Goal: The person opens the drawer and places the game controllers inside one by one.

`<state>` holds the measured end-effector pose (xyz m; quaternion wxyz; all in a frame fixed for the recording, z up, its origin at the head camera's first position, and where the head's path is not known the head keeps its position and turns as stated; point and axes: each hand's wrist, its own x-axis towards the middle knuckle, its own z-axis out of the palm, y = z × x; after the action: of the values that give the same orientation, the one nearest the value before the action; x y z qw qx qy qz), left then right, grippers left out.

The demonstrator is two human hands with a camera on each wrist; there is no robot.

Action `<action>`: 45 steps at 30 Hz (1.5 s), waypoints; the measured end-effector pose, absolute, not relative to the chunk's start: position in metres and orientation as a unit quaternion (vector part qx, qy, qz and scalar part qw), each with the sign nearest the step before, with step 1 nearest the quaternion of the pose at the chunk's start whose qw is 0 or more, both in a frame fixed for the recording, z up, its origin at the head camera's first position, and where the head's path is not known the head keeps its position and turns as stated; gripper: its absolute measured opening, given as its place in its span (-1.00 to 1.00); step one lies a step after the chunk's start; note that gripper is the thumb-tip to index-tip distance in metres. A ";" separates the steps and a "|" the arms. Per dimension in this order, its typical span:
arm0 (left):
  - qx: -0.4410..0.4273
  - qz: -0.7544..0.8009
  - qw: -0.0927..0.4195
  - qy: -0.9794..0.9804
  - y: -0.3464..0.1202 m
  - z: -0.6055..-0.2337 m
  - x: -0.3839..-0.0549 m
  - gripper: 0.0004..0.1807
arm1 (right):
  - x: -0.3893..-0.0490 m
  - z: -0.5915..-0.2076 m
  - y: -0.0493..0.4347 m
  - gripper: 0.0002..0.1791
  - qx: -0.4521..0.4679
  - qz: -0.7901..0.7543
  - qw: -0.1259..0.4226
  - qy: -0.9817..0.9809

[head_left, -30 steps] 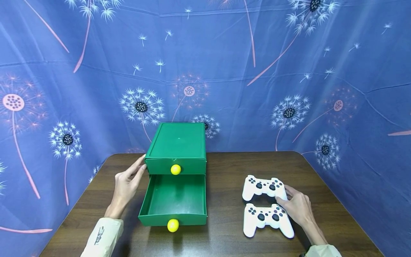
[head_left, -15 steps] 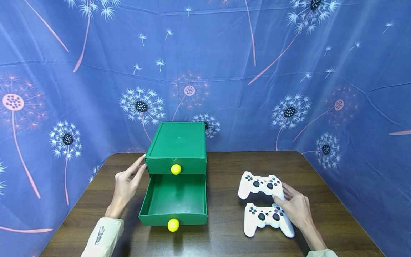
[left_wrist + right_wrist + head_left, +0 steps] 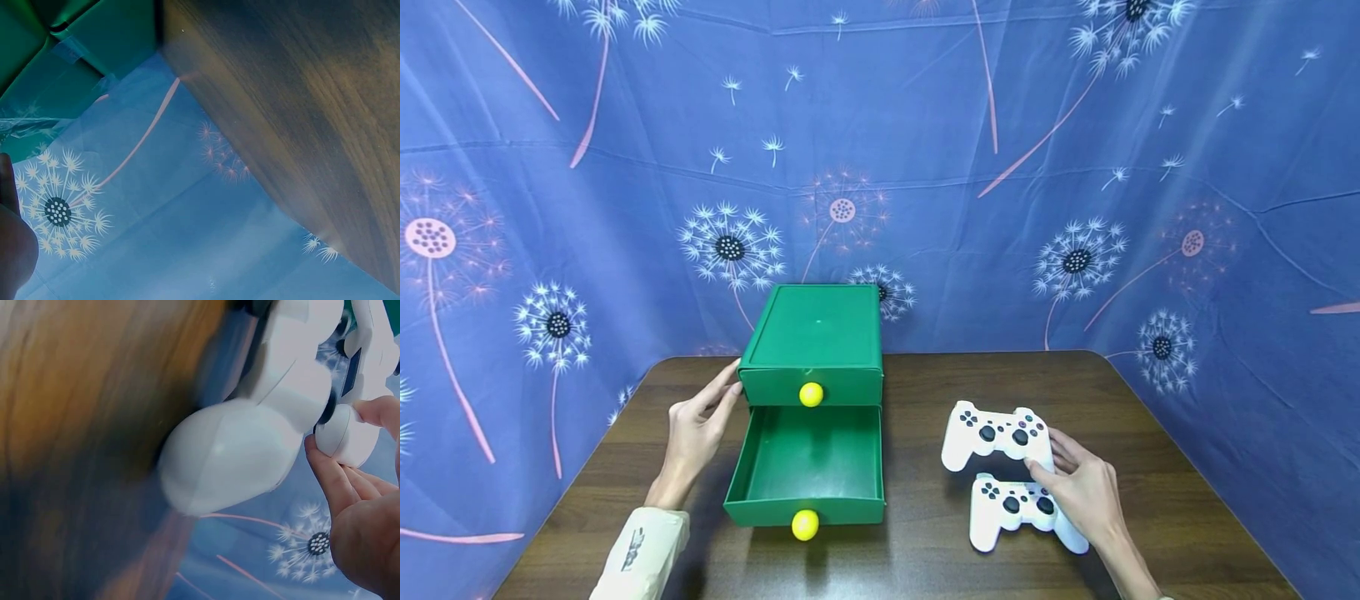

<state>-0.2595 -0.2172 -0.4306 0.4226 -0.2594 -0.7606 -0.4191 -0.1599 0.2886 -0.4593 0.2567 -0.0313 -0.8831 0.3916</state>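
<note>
Over the right side of the worktop (image 3: 917, 550), our right hand (image 3: 1084, 492) pinches a white controller (image 3: 1002, 427) by its right end; it extends left from our grip, long axis crosswise, toward the pulled-out green drawer (image 3: 846, 512). Just nearer us lies a second controller (image 3: 1027, 502); our left hand (image 3: 692, 442) touches the green cabinet (image 3: 823, 333), fingers extended.

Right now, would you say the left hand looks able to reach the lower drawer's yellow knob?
Probably yes: the lower drawer is pulled out, and its yellow knob stands uncovered at the front. The left hand would first have to leave the green cabinet.
</note>
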 end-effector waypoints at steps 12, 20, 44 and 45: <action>-0.267 -0.416 0.435 -0.753 -0.216 -0.431 -0.261 -0.43 | -0.148 -0.447 0.264 -0.37 0.009 0.423 0.285 -0.860; -0.266 -0.416 0.438 -0.752 -0.217 -0.434 -0.263 -0.42 | -0.139 -0.436 0.246 -0.36 0.030 0.417 0.294 -0.860; -0.268 -0.419 0.436 -0.751 -0.216 -0.433 -0.262 -0.45 | -0.136 -0.425 0.200 -0.36 0.055 0.473 0.271 -0.837; -0.268 -0.417 0.437 -0.750 -0.217 -0.433 -0.262 -0.45 | -0.137 -0.424 0.198 -0.36 0.055 0.473 0.270 -0.837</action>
<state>-0.2623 -0.2166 -0.4334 0.4370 -0.2682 -0.7504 -0.4171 -0.1367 0.1975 -0.4243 0.2701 0.0548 -0.8370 0.4728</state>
